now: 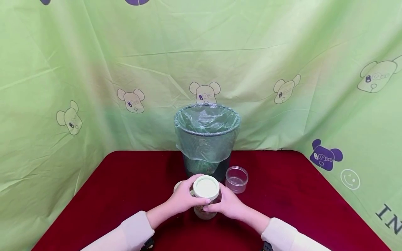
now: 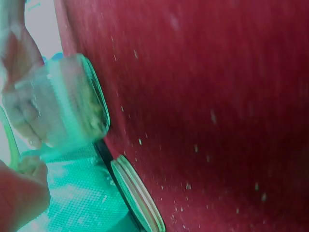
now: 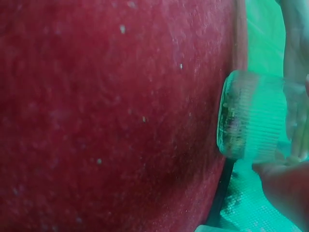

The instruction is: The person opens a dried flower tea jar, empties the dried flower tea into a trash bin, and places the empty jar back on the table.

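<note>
The clear jar [image 1: 205, 213] stood between the two hands, its long axis close to vertical, its white lid [image 1: 206, 187] facing up toward the head camera and its base turned down to the red cloth [image 1: 125, 195]; whether the base touched the cloth could not be told. The left hand [image 1: 184, 197] was clamped on the jar's upper part, its thumb across the near side just under the lid. The right hand [image 1: 231, 203] was curled round the other side, its thumb just below the left one. Small mixed bits [image 2: 91, 107] lay in the jar's bottom, lower than the fingers.

Just beyond the right fingers an open clear container [image 1: 236, 179] stood upright, mouth up. By the left fingers' far side lay a round, pale-rimmed piece [image 2: 138, 195], flat on the cloth. Beyond both hands' fingertips rose a dark bin [image 1: 191, 167] with a see-through liner [image 1: 205, 150].

On the green backdrop [image 1: 150, 35], bear figures [image 1: 133, 101] bore small lettering beginning with Q; far right of the fingers, large letters [image 1: 388, 218] read "IN", below a smiley [image 1: 350, 179].
</note>
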Demonstrator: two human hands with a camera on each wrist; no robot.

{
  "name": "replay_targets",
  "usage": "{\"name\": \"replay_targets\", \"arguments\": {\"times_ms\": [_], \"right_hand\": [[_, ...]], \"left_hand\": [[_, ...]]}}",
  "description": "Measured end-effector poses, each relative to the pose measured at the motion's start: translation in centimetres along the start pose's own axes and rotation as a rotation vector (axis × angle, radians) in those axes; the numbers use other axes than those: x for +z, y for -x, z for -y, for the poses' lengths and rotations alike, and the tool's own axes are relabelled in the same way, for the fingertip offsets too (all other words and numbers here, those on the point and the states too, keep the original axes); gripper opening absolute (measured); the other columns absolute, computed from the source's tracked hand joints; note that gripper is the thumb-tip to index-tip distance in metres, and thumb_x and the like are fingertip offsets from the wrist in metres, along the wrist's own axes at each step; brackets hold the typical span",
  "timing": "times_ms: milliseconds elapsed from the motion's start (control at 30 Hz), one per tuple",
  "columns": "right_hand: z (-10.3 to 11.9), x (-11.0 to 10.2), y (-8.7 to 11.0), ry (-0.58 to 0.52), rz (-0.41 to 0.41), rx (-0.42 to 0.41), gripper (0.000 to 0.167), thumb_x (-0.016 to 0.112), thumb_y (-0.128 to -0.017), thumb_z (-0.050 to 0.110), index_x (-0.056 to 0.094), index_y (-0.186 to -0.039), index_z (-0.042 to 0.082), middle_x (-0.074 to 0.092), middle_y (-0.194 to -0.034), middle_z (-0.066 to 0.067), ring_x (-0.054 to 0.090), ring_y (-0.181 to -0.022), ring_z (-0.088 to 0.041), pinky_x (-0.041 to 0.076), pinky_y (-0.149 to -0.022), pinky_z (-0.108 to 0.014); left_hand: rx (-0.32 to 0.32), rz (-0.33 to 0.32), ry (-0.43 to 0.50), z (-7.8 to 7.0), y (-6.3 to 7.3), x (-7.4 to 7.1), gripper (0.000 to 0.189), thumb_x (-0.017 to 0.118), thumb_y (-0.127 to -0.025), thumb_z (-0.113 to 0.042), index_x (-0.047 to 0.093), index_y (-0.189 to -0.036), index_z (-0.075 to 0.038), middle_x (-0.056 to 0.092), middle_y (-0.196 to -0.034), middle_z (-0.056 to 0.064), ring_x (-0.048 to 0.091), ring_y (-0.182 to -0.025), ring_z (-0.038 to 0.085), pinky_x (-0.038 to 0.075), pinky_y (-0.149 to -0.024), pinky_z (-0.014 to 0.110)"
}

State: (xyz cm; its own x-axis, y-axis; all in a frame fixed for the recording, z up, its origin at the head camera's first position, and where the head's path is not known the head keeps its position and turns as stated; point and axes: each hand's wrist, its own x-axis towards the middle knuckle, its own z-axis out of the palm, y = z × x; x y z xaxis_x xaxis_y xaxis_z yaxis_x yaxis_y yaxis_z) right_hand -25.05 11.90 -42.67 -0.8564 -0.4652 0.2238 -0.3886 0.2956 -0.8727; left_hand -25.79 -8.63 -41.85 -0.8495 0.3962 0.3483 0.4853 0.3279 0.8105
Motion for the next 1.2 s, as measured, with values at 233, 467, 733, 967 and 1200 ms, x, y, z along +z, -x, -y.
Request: {"name": "replay_targets", "arguments": {"times_ms": [233,467,733,967,1200], "right_hand": [[0.2,0.3,0.2,0.033,-0.034,0.003,0.079,0.087,-0.070,0.028,0.047,-0.135,0.007,0.061,-0.119,-0.001,0.057,-0.110,-0.018,0.045,-0.096,-0.040],[-0.1,0.3,0.2,-0.002,-0.023,-0.014,0.078,0.087,-0.071,0.023,0.046,-0.134,0.003,0.061,-0.120,-0.005,0.059,-0.109,-0.018,0.047,-0.093,-0.030],[0.0,0.2,0.1,-0.084,0.012,-0.031,0.076,0.085,-0.073,0.016,0.045,-0.136,0.003,0.060,-0.122,-0.007,0.058,-0.110,-0.018,0.045,-0.095,-0.028],[-0.2,0.2,0.0,-0.069,0.021,-0.034,0.077,0.086,-0.073,0.020,0.045,-0.136,0.006,0.060,-0.122,-0.003,0.058,-0.111,-0.017,0.044,-0.096,-0.028],[-0.3,0.1,0.0,-0.073,0.014,-0.007,0.076,0.085,-0.073,0.017,0.045,-0.137,0.006,0.059,-0.122,-0.004,0.057,-0.110,-0.018,0.046,-0.094,-0.028]], "left_hand": [[-0.017,-0.100,0.008,-0.4,0.7,1.1,0.072,0.086,-0.072,-0.033,0.053,-0.133,-0.015,0.062,-0.114,-0.004,0.057,-0.104,0.014,0.047,-0.090,0.036],[-0.031,-0.184,0.009,-1.0,1.2,2.3,0.070,0.085,-0.072,-0.035,0.052,-0.131,-0.018,0.062,-0.115,-0.007,0.057,-0.106,0.013,0.045,-0.093,0.037],[-0.026,-0.206,-0.016,-1.2,1.4,2.3,0.072,0.085,-0.071,-0.038,0.051,-0.131,-0.016,0.060,-0.117,-0.006,0.056,-0.107,0.014,0.045,-0.093,0.040],[-0.057,-0.098,0.005,-0.9,1.0,1.0,0.080,0.086,-0.070,-0.039,0.045,-0.134,-0.012,0.057,-0.121,-0.002,0.053,-0.111,0.017,0.044,-0.094,0.043],[-0.038,0.023,0.037,-0.1,0.1,-0.6,0.072,0.088,-0.069,-0.033,0.050,-0.130,-0.020,0.061,-0.117,-0.009,0.056,-0.109,0.012,0.044,-0.094,0.041]]}}
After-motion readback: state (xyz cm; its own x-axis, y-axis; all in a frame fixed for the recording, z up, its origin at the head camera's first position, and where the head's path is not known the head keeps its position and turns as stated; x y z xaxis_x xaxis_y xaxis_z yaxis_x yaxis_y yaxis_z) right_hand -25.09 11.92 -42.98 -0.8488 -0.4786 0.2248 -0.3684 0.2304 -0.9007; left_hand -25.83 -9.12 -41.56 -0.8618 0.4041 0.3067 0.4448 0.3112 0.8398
